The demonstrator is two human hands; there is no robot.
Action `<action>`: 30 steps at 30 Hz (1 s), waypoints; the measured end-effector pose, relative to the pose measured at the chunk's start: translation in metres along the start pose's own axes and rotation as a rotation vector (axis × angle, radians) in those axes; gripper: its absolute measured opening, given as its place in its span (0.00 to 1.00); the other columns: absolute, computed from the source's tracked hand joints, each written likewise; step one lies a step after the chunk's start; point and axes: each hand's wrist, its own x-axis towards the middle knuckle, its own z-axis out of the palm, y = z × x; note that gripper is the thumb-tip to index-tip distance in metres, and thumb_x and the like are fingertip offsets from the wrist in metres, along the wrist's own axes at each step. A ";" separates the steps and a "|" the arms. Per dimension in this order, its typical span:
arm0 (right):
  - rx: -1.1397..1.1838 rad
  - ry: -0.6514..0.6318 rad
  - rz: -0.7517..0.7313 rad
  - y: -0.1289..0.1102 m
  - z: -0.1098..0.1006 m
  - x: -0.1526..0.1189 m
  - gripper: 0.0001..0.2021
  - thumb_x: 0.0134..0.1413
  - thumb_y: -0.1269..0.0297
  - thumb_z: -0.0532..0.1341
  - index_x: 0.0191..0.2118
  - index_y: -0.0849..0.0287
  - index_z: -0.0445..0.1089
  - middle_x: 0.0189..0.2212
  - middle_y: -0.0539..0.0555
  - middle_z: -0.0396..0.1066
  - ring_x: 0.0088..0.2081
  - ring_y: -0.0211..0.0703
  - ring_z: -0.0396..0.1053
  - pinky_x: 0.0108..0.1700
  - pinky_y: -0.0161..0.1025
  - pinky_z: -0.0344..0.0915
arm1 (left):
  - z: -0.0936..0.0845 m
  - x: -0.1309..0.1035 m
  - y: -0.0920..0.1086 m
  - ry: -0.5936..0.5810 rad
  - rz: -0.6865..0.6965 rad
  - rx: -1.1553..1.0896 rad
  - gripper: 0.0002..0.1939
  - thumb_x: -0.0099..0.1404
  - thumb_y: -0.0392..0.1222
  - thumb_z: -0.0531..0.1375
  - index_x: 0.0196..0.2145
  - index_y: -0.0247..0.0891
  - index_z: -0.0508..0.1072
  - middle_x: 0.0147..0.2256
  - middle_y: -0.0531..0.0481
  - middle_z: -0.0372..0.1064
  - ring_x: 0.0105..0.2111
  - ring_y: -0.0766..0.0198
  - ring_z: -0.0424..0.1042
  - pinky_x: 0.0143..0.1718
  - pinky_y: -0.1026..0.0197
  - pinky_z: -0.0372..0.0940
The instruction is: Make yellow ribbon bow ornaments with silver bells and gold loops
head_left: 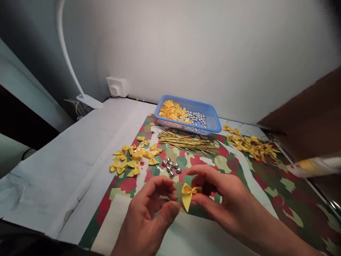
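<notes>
Pinching a yellow bow — likely light, soft, best held at its knot — the right hand faces an empty, finger-parted left hand.

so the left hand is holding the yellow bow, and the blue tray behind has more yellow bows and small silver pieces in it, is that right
Not quite: the head view shows the right hand holding the yellow bow. The blue tray does hold more yellow bows and small silver pieces.
</notes>
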 end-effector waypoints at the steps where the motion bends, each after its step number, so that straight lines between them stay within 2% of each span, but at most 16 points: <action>1: 0.007 0.021 0.003 0.000 0.002 -0.009 0.20 0.59 0.74 0.61 0.53 0.46 0.65 0.32 0.45 0.74 0.30 0.36 0.72 0.30 0.32 0.68 | 0.006 0.000 0.002 -0.052 -0.032 -0.022 0.15 0.61 0.49 0.70 0.42 0.41 0.78 0.38 0.49 0.76 0.38 0.60 0.76 0.40 0.65 0.72; 3: 0.040 0.086 0.002 0.000 0.005 -0.024 0.22 0.59 0.74 0.61 0.55 0.44 0.64 0.33 0.44 0.75 0.32 0.36 0.73 0.32 0.32 0.69 | 0.018 -0.001 0.004 -0.136 -0.097 -0.061 0.11 0.60 0.46 0.71 0.38 0.40 0.78 0.36 0.50 0.77 0.37 0.62 0.76 0.39 0.66 0.71; 7: 0.166 0.177 0.083 0.005 0.007 -0.053 0.28 0.55 0.73 0.66 0.58 0.39 0.64 0.37 0.45 0.76 0.35 0.38 0.74 0.37 0.33 0.73 | 0.030 -0.004 -0.001 -0.186 -0.126 -0.040 0.07 0.64 0.43 0.69 0.33 0.38 0.78 0.29 0.53 0.74 0.30 0.68 0.72 0.34 0.69 0.67; 10: 0.238 0.246 0.180 0.014 0.006 -0.074 0.21 0.58 0.66 0.66 0.55 0.38 0.67 0.40 0.47 0.76 0.36 0.40 0.75 0.34 0.33 0.75 | 0.032 -0.007 -0.005 -0.172 -0.181 -0.094 0.09 0.63 0.44 0.70 0.34 0.37 0.77 0.27 0.54 0.73 0.28 0.69 0.70 0.32 0.70 0.66; 13: 0.348 0.286 0.233 0.019 0.006 -0.087 0.12 0.67 0.61 0.59 0.52 0.39 0.70 0.40 0.49 0.76 0.40 0.41 0.76 0.37 0.32 0.76 | 0.037 -0.009 -0.002 -0.191 -0.359 -0.295 0.11 0.61 0.43 0.71 0.37 0.36 0.77 0.27 0.53 0.73 0.26 0.71 0.70 0.30 0.70 0.66; 15: 0.397 0.296 0.222 0.017 0.008 -0.087 0.13 0.68 0.61 0.57 0.53 0.38 0.70 0.46 0.51 0.75 0.48 0.42 0.75 0.45 0.35 0.76 | 0.042 -0.010 -0.002 -0.287 -0.495 -0.433 0.13 0.61 0.42 0.72 0.41 0.37 0.76 0.25 0.55 0.70 0.23 0.73 0.68 0.26 0.71 0.64; 17: 0.440 0.273 0.177 0.012 0.011 -0.083 0.15 0.67 0.62 0.58 0.55 0.39 0.71 0.54 0.52 0.71 0.58 0.46 0.68 0.53 0.39 0.74 | 0.049 -0.011 -0.005 -0.409 -0.588 -0.521 0.16 0.62 0.42 0.71 0.45 0.38 0.75 0.22 0.58 0.67 0.20 0.74 0.66 0.23 0.72 0.61; 18: 0.472 0.247 0.147 0.009 0.012 -0.080 0.14 0.66 0.63 0.58 0.53 0.41 0.73 0.56 0.52 0.70 0.61 0.47 0.66 0.56 0.41 0.72 | 0.052 -0.011 -0.008 -0.464 -0.616 -0.544 0.18 0.62 0.43 0.72 0.47 0.38 0.74 0.21 0.59 0.65 0.18 0.75 0.64 0.22 0.72 0.60; 20: 0.558 0.226 0.097 0.005 0.012 -0.075 0.10 0.65 0.66 0.59 0.44 0.46 0.77 0.52 0.52 0.73 0.58 0.47 0.68 0.57 0.41 0.70 | 0.056 -0.012 -0.016 -0.537 -0.636 -0.545 0.20 0.62 0.44 0.71 0.49 0.38 0.72 0.19 0.60 0.63 0.17 0.76 0.61 0.22 0.72 0.59; 22: 0.610 0.269 0.095 0.003 0.010 -0.073 0.08 0.64 0.67 0.60 0.34 0.50 0.75 0.42 0.51 0.76 0.49 0.44 0.73 0.53 0.39 0.71 | 0.056 -0.012 -0.022 -0.525 -0.605 -0.480 0.20 0.63 0.45 0.71 0.49 0.39 0.72 0.20 0.60 0.64 0.17 0.76 0.61 0.23 0.72 0.61; 25: 0.483 0.307 0.154 0.006 0.006 -0.075 0.09 0.65 0.64 0.60 0.31 0.53 0.71 0.31 0.49 0.73 0.35 0.40 0.73 0.38 0.36 0.70 | 0.050 -0.010 -0.022 -0.348 -0.374 -0.276 0.15 0.65 0.51 0.68 0.45 0.40 0.75 0.30 0.52 0.73 0.28 0.71 0.71 0.32 0.70 0.67; 27: 0.341 0.278 0.170 0.008 0.005 -0.077 0.10 0.66 0.62 0.58 0.32 0.53 0.71 0.28 0.49 0.71 0.31 0.40 0.70 0.32 0.36 0.66 | 0.045 -0.009 -0.017 -0.260 -0.186 -0.122 0.19 0.63 0.56 0.67 0.43 0.40 0.77 0.38 0.48 0.75 0.39 0.64 0.74 0.39 0.68 0.69; 28: 0.294 0.262 0.174 0.008 0.005 -0.078 0.10 0.66 0.62 0.57 0.32 0.54 0.70 0.27 0.49 0.70 0.30 0.40 0.69 0.30 0.37 0.64 | 0.044 -0.009 -0.013 -0.247 -0.129 -0.057 0.20 0.61 0.57 0.68 0.43 0.40 0.78 0.40 0.47 0.76 0.41 0.61 0.74 0.41 0.67 0.70; 30: 0.264 0.229 0.187 0.007 0.006 -0.078 0.11 0.66 0.63 0.56 0.31 0.54 0.69 0.26 0.48 0.70 0.28 0.40 0.69 0.29 0.37 0.63 | 0.043 -0.010 -0.008 -0.210 -0.085 0.044 0.18 0.57 0.52 0.72 0.40 0.40 0.80 0.37 0.49 0.77 0.38 0.62 0.75 0.39 0.67 0.70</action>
